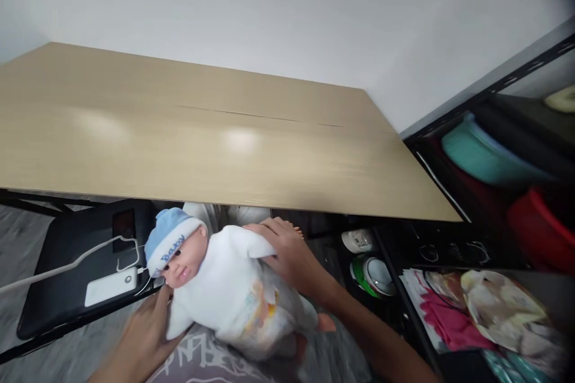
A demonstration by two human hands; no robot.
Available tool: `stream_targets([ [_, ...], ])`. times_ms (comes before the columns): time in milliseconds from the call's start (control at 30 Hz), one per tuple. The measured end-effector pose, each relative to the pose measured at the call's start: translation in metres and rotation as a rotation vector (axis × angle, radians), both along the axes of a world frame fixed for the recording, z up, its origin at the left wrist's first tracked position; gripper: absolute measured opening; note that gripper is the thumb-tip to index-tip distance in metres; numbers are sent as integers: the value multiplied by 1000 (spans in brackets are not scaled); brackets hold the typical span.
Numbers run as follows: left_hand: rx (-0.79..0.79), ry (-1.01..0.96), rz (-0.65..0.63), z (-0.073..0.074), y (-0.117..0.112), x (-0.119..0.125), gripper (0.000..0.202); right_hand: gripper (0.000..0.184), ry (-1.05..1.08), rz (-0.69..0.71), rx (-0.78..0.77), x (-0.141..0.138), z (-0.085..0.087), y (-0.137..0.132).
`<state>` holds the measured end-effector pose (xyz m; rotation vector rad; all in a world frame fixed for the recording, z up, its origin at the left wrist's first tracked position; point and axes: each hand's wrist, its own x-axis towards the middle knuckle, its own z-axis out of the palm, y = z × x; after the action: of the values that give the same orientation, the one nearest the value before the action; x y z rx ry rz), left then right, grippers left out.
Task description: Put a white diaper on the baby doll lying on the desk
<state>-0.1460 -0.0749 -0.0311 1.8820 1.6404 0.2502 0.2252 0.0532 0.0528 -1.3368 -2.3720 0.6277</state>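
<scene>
A baby doll (215, 287) lies tilted across my lap, below the near edge of the table. It wears a blue and white cap (173, 242) with "Baby" lettering, a white top and what looks like a printed diaper (265, 311). My left hand (150, 320) grips the doll at its shoulder and arm, just under the head; some fingers are hidden behind it. On the doll's other side, my right hand (287, 251) is wrapped around its side near the arm, with the fingertips partly out of sight.
A light wooden table (233, 161) spans the front, against a white wall. At left, a black seat (58, 269) carries a white power bank (111, 286) with a cable. Shelves at right hold a teal bowl (485, 152), a red container (539, 227) and pink cloth (453, 317).
</scene>
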Motion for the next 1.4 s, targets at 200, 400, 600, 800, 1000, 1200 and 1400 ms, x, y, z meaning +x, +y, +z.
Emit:
stream_targets([
  [200,-201,-23,41,-5,7,-4,57,49,129,-39,-124,-40,-68,20],
  [400,-293,104,-84,-2,8,-14,59,39,262,-102,-255,-32,-140,37],
  [600,225,348,-197,45,46,28,61,30,432,-100,-469,4,-125,6],
  [800,199,29,-699,44,112,103,33,21,428,-162,-417,3,-126,-1],
  [1000,232,42,-723,22,113,108,23,27,408,-306,-298,9,-167,26],
  [1200,98,-78,-606,10,119,113,12,24,396,-337,-192,7,-163,40],
  [1400,65,-72,-598,22,126,117,19,33,390,28,-219,-17,-116,13],
])
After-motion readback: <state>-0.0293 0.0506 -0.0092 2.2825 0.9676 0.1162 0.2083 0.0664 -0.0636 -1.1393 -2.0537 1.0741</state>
